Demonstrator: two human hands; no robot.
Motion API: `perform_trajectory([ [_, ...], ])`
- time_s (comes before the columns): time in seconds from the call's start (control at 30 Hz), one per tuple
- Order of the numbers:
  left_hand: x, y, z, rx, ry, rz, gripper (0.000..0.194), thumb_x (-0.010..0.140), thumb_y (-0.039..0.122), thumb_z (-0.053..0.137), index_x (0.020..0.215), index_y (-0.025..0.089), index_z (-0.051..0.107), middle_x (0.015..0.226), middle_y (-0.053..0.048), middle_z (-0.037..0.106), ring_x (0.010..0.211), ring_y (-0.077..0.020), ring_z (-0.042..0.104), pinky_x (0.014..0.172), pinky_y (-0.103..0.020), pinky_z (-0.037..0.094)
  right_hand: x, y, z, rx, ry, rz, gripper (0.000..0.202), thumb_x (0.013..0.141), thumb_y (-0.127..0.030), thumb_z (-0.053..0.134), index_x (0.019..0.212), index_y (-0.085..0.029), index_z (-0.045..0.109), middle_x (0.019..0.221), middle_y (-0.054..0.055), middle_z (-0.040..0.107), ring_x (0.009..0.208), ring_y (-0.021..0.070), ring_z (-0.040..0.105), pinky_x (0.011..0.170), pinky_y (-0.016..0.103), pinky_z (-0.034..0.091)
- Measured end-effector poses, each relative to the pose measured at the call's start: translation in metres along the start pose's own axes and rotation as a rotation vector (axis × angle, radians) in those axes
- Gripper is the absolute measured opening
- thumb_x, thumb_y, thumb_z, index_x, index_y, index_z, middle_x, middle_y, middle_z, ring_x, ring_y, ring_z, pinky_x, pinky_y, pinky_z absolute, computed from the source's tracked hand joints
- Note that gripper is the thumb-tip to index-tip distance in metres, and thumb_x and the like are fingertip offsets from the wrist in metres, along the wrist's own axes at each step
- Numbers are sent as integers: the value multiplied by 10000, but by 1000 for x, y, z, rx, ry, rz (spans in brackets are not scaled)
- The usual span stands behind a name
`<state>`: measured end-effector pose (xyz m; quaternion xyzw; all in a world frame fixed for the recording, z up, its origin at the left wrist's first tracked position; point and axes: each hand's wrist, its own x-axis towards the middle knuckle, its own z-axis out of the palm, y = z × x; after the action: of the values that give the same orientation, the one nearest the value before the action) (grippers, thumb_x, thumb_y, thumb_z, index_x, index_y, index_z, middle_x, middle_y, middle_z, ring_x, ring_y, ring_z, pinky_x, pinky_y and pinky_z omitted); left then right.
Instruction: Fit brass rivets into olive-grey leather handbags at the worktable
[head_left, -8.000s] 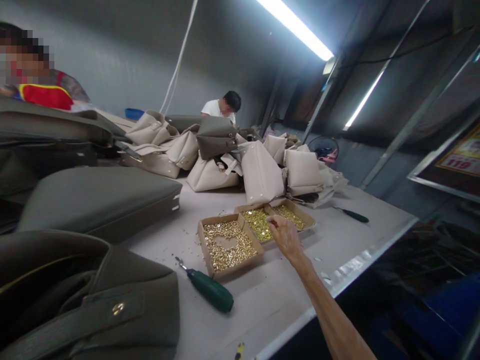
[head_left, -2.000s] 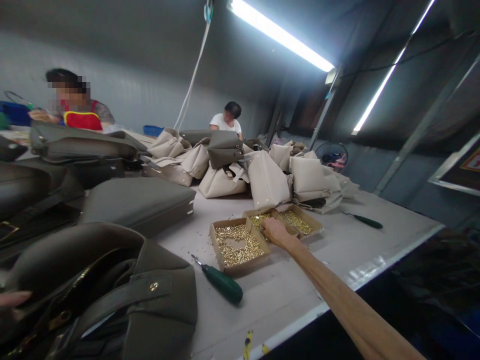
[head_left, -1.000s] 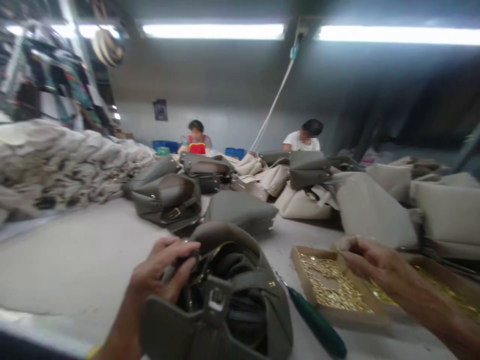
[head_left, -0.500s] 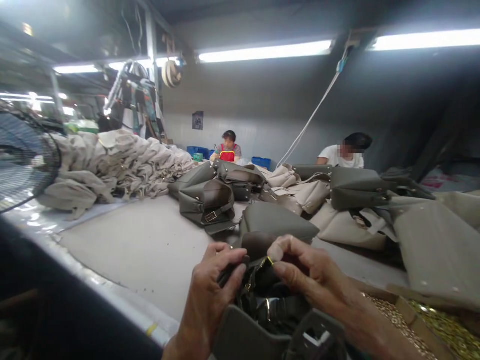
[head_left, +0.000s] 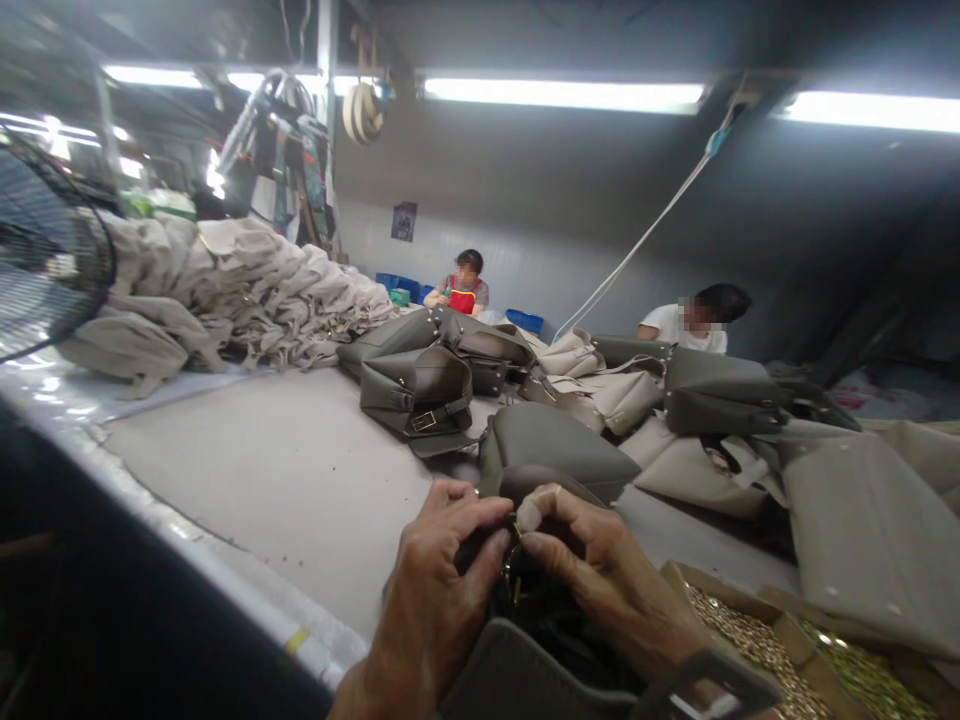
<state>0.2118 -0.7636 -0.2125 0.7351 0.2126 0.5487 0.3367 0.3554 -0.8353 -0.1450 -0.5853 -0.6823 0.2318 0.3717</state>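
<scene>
Low in the view, a dark grey-green handbag [head_left: 536,668] stands open in front of me, its inside black. My left hand [head_left: 450,565] pinches a dark edge or strap end of this bag between thumb and fingers. Close beside it, almost touching, my right hand [head_left: 592,565] has thumb and forefinger closed on a small yellow-gold metal piece [head_left: 518,530], held against the dark edge. A fingertip of that hand looks wrapped in something pale. Fingers cover most of the contact point, so how the piece sits there is hidden.
Boxes of small copper-coloured rivets [head_left: 750,630] and gold pieces [head_left: 862,668] stand at right. More grey-green bags [head_left: 555,455] and beige bags [head_left: 709,470] cover the table. Left are piled beige bags [head_left: 255,290] and a fan [head_left: 45,245]. Two people [head_left: 466,285] work across the table.
My right hand has moved left, bringing the small gold piece up to the edge in my left hand. The bag's flap has swung right, and the camera view has tilted.
</scene>
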Motion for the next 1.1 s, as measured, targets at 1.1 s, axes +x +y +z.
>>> perform_trajectory([
  [1.1,0,-13,0,73,35,54,187,838,207,569,980,252,683,956,-23,640,937,-127,583,788,-180,509,1,11,13,200,43,59,272,901,-419,519,830,-157,489,692,-41,427,609,83,366,546,199,318],
])
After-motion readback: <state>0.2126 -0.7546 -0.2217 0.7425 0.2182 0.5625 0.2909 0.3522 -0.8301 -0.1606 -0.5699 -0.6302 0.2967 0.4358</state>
